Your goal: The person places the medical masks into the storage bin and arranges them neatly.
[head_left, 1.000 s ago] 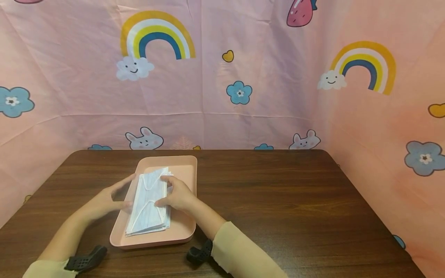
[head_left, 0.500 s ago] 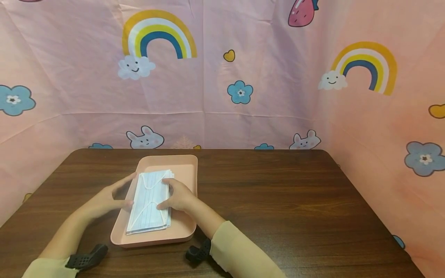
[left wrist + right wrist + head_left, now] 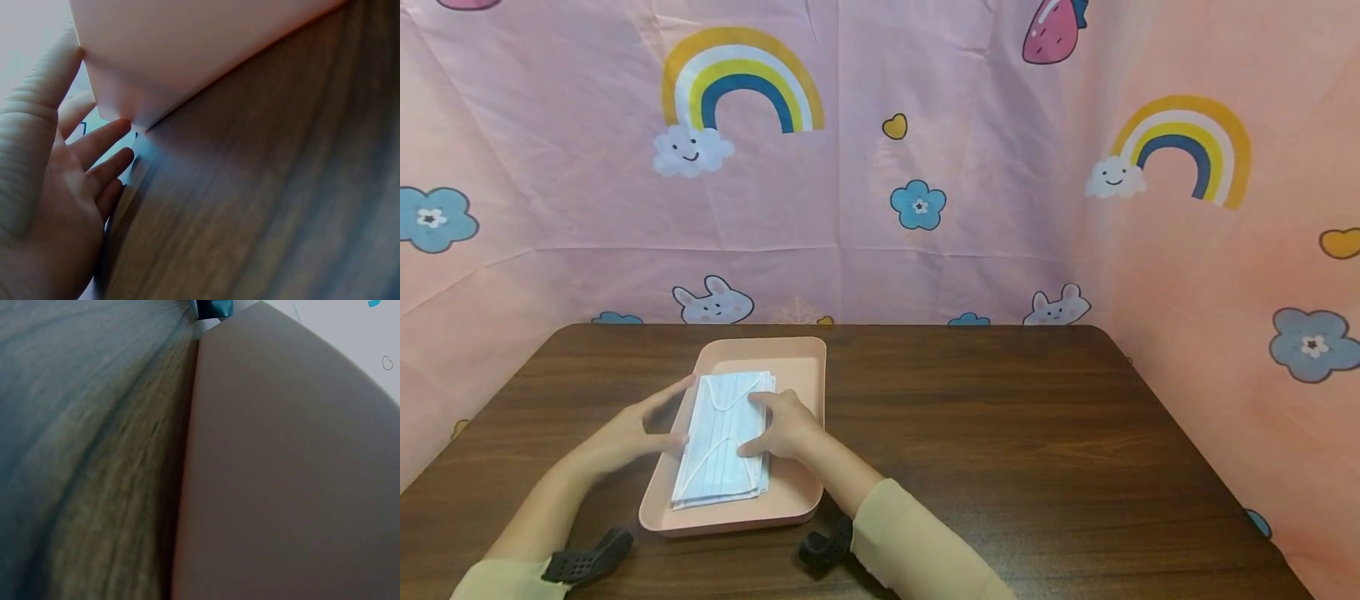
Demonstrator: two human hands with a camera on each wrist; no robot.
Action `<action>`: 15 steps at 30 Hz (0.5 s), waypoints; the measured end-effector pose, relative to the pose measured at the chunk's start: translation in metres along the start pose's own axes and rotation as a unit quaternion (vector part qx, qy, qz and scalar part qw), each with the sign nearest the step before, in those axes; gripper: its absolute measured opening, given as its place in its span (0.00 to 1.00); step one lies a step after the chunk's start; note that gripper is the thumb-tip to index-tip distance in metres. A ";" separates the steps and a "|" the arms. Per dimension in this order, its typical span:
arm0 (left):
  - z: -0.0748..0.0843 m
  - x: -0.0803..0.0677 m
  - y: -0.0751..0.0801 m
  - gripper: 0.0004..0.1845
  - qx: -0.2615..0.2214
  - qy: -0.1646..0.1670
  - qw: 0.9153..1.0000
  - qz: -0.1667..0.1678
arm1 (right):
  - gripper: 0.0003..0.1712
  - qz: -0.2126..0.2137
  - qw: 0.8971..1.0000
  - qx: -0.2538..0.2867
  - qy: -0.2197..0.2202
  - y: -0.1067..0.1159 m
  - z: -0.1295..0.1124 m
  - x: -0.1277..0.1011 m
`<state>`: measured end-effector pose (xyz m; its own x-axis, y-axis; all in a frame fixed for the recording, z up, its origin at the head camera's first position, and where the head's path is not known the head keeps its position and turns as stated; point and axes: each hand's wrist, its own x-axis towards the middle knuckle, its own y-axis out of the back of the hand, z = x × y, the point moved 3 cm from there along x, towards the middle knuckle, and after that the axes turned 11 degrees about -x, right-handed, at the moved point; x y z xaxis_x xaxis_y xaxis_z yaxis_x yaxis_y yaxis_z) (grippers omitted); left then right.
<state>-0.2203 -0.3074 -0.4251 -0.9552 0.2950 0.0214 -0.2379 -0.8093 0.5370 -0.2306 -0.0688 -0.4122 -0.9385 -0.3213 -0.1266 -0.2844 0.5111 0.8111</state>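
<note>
- Head view, counts: one pink tray [image 3: 797,367] lies left of centre in the lower half of the frame on one dark wooden table [image 3: 1000,433]. One stack of pale blue face masks [image 3: 718,446] lies lengthwise in the tray; how many masks it holds cannot be told. Two hands show, each forearm in a beige sleeve [image 3: 917,542] with a black strap at the wrist.
- Head view, left grip: the left hand [image 3: 625,433] sits at the tray's left rim, fingers straight and spread. The fingertips reach the left edge of the mask stack; nothing is clasped.
- Head view, right grip: the right hand [image 3: 786,425] rests on the right side of the stack, fingers stretched and lying flat on the top mask, thumb against the stack's edge lower down. It presses rather than pinches.
- Head view, backdrop: a pink curtain [image 3: 925,167] fills the upper frame, printed with two rainbows, blue flowers, rabbits and a strawberry.
- Left wrist view: the left hand [image 3: 44,206] fills the lower left, palm open and fingers [image 3: 103,140] loosely extended, their tips at the corner of the tray [image 3: 187,56], which takes the upper frame. The table [image 3: 281,206] spreads to the right.
- Right wrist view: the tray's wall [image 3: 287,475] fills the right half, the blurred table [image 3: 81,456] the left. The right hand is out of this frame.
</note>
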 end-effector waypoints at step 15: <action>-0.001 -0.005 -0.003 0.50 -0.005 0.001 1.000 0.002 | 0.30 0.039 0.995 0.031 0.089 0.011 -0.001 -0.015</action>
<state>-0.2151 -0.3068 -0.4280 -0.9569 0.2896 0.0217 -0.2349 -0.8157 0.5287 -0.2194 -0.0591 -0.4002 -0.9102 -0.4121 0.0425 -0.2294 0.5867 0.7766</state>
